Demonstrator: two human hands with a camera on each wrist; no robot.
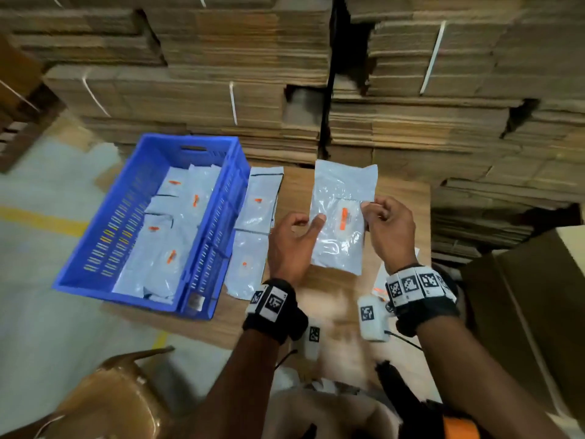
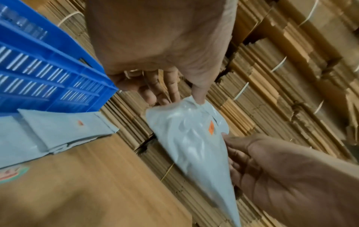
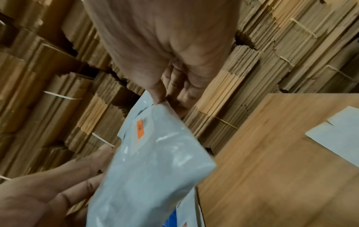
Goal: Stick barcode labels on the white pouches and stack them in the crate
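- The crate [image 1: 152, 223], blue, sits on the desk [image 1: 399, 198], with labelled pouches lying flat inside it.
- Just right of the crate, two more pouches [image 1: 256, 204] lie flat on the desk.
- Further right of the crate, the left hand [image 1: 289, 245] has its grip pinching the left edge of a raised pouch [image 1: 340, 217].
- An orange label [image 1: 344, 218] sits on this pouch.
- The right hand [image 1: 391, 229] has its grip pinching the right edge.

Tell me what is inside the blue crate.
The blue crate holds several white pouches, overlapping flat, each with an orange-marked label facing up. Whatever lies under them, and most of the crate floor, is covered.
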